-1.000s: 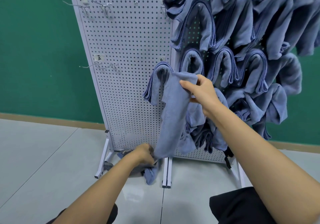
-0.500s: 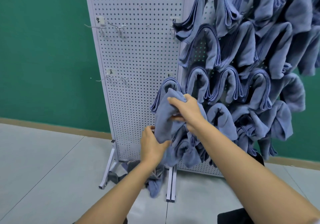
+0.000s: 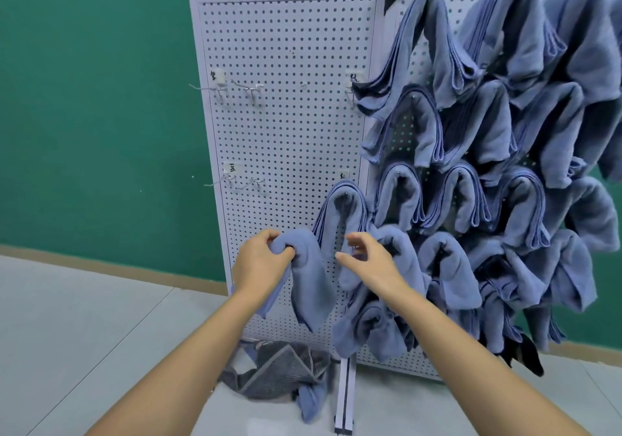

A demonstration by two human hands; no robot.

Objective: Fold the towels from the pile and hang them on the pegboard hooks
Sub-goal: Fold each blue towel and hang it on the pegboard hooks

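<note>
My left hand [image 3: 261, 262] grips the top fold of a folded blue towel [image 3: 308, 284], which hangs down doubled in front of the white pegboard [image 3: 286, 125]. My right hand [image 3: 368, 260] hovers just right of it with fingers loosely spread, holding nothing. Right above the hands a folded blue towel [image 3: 345, 208] hangs over a hook. Many more blue towels [image 3: 505, 166] drape over hooks across the right panel. On the floor at the board's foot lies the pile [image 3: 279, 371], a grey striped towel and a blue one.
Bare metal hooks [image 3: 235, 90] stick out of the left panel in an upper row, and more hooks [image 3: 242, 181] in a lower row, with small labels. The board's white foot [image 3: 345, 398] reaches toward me on the grey floor. A green wall stands behind.
The towel went from hanging stretched between both hands to folded double. My left hand rose from the floor pile to grip its fold; my right hand let go and opened.
</note>
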